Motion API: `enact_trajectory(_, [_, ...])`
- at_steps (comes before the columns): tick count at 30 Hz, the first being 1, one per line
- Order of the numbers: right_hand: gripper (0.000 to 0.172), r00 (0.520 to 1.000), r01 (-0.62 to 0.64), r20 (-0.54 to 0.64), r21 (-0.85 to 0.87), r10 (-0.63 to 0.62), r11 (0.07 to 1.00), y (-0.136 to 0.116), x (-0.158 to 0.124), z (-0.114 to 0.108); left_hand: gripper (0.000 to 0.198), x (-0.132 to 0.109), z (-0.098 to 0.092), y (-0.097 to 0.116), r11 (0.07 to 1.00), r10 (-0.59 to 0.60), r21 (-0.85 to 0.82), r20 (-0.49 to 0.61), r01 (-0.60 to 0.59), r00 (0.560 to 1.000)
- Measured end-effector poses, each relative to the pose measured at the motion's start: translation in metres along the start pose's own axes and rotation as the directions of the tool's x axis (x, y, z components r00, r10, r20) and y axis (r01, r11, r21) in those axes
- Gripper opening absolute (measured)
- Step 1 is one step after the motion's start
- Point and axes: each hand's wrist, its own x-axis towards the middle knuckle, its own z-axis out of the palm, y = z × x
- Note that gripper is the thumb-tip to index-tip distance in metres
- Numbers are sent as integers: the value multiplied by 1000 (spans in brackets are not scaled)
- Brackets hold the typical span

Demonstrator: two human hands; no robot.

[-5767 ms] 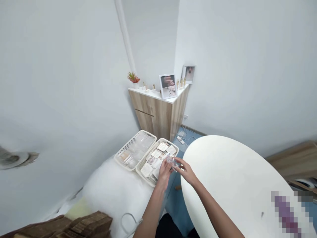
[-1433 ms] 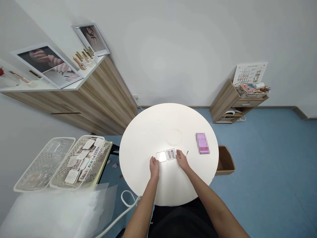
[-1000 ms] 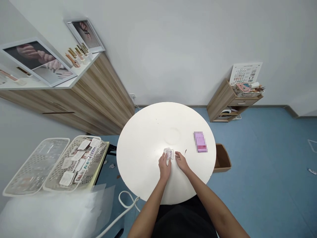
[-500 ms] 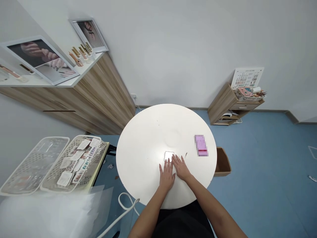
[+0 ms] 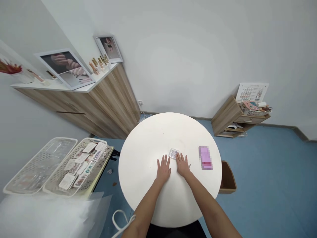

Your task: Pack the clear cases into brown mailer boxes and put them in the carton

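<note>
The left hand (image 5: 163,171) and right hand (image 5: 182,166) are resting flat, slightly apart, on the round table (image 5: 148,142) — a small clear case (image 5: 173,153) is sitting just ahead, between their fingertips.

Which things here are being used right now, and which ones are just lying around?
Being used:
left hand
right hand
small clear plastic case

Just lying around:
pink box
white basket of packets
framed photo
</note>
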Motion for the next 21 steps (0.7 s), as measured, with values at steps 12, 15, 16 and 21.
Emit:
enact_trajectory(12, [51, 958, 217, -180, -45, -222, 975, 0, 41, -22, 29, -55, -36, -28, 867, -399, -373, -127, 330, 908])
enact_trajectory(15, [45, 881, 423, -210, -48, -423, 905, -42, 42, -18, 28, -105, -53, -49, 796, -562, -376, -172, 473, 809])
enact_trajectory(16, [43, 850, 485, -210, -45, -483, 873, -62, 41, -17, 28, -125, -58, -58, 768, -610, -379, -183, 517, 771])
enact_trajectory(21, [39, 680, 720, -185, -16, -710, 693, -184, 17, -17, 28, -243, -76, -98, 600, -798, -369, -217, 709, 562])
